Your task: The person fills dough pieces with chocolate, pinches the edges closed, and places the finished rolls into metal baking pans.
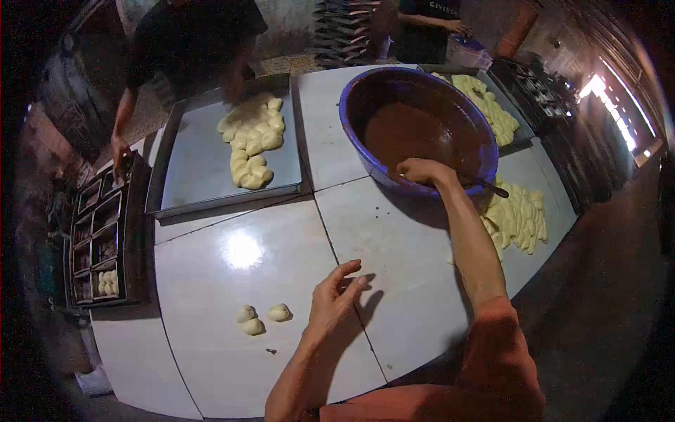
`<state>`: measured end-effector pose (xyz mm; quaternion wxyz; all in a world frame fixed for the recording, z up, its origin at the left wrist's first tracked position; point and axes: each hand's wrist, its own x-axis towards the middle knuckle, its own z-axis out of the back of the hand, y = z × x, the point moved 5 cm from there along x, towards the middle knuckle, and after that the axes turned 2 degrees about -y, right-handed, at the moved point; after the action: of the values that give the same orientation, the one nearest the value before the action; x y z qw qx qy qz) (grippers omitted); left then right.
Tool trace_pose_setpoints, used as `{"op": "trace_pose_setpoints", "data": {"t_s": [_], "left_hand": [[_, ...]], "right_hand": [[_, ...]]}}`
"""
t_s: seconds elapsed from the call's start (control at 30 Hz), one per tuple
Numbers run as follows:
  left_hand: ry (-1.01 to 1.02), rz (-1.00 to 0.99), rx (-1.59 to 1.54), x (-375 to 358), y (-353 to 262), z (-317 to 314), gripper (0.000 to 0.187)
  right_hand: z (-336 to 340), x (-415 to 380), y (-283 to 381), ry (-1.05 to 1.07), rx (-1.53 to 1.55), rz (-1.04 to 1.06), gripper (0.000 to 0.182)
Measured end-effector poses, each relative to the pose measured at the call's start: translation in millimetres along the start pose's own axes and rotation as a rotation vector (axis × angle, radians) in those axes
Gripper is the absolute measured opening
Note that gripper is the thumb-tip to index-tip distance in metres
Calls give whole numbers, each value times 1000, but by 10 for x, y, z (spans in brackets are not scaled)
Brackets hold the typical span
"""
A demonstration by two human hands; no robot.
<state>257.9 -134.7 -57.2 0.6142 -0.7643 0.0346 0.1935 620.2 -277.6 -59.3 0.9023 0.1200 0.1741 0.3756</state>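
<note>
A large blue basin (350, 125) holds a smooth brown paste (411, 133). My right hand (425, 171) reaches over the basin's near rim, its fingers curled closed at the paste; what they hold, if anything, is hidden. A dark-handled utensil (497, 190) lies across the rim beside my right wrist. My left hand (336, 297) hovers over the white tiled table (281, 281), thumb and fingers apart, with nothing in it. To its left sit three small dough balls (279, 312), two of them touching. Flattened dough pieces (519, 216) lie right of my right forearm.
A metal tray (190, 151) with clustered dough balls (254, 133) stands at the back left. Behind the basin is another dough-filled tray (485, 105). Sectioned baking tins (98, 243) line the left edge, near a co-worker's hand (121, 156). Another person (425, 32) stands behind.
</note>
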Motion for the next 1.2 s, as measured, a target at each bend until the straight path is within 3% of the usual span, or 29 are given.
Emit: {"op": "trace_pose_setpoints", "data": {"t_s": [0.03, 0.1, 0.2, 0.23, 0.3, 0.33, 0.37, 0.43, 0.5, 0.63, 0.7, 0.8, 0.9, 0.93, 0.97, 1.03, 1.07, 1.1, 1.17, 1.2], "left_hand": [[26, 28, 3, -22, 47, 44, 48], [27, 4, 62, -22, 97, 105, 46], [25, -43, 86, -6, 49, 78, 53], [23, -45, 80, 36, 7, 40, 53], [63, -95, -6, 126, -80, -74, 45], [100, -180, 61, 221, -80, -128, 46], [126, -188, -44, 307, -245, -239, 49], [129, -175, -279, 350, -351, -381, 56], [128, -166, -513, 364, -367, -388, 58], [46, -173, -595, 248, -113, -64, 48], [-159, -107, -424, 142, 37, 298, 37], [-288, -95, -422, -91, 74, 593, 34], [-305, -91, -350, -245, 77, 698, 37], [-300, -129, -348, -282, 93, 716, 37], [-307, -127, -347, -300, 133, 734, 37], [-408, -334, -127, -361, 106, 822, 36], [-445, -461, 139, -407, -7, 866, 39], [-450, -457, 139, -431, -37, 916, 39], [-305, -159, -197, -407, 39, 960, 42], [-288, -104, -224, -389, 40, 996, 43]], "right_hand": [[-100, 40, 18, 118, 28, 88, 35], [152, -166, 407, 108, 76, -10, 30], [369, -362, 483, -169, 512, -142, 27], [409, -453, 567, -166, 506, -139, 27], [515, -733, 843, -342, 1211, -170, 23], [492, -764, 921, -336, 1366, -13, 21], [401, -833, 1024, -322, 1365, -15, 21], [121, -1030, 1412, -402, 1651, 50, 18], [-136, -1208, 1756, -384, 1739, -29, 14], [-669, -1415, 2001, -311, 1832, -59, 17], [-805, -1528, 2183, -273, 1816, -16, 24], [-1024, -1679, 2516, -354, 1376, 104, 48], [-1163, -1768, 2824, -627, 512, 239, 56], [-1256, -1771, 2877, -642, 623, 193, 43], [-1350, -1741, 2889, -638, 627, 195, 43], [-1482, -1703, 2899, -721, 662, 224, 27], [-1494, -1685, 2934, -717, 664, 226, 27], [-1533, -1632, 2935, -647, 802, 175, 23], [-1618, -1548, 2948, -499, 1067, 65, 16], [-1657, -1537, 2955, -368, 1234, -21, 17]]}}
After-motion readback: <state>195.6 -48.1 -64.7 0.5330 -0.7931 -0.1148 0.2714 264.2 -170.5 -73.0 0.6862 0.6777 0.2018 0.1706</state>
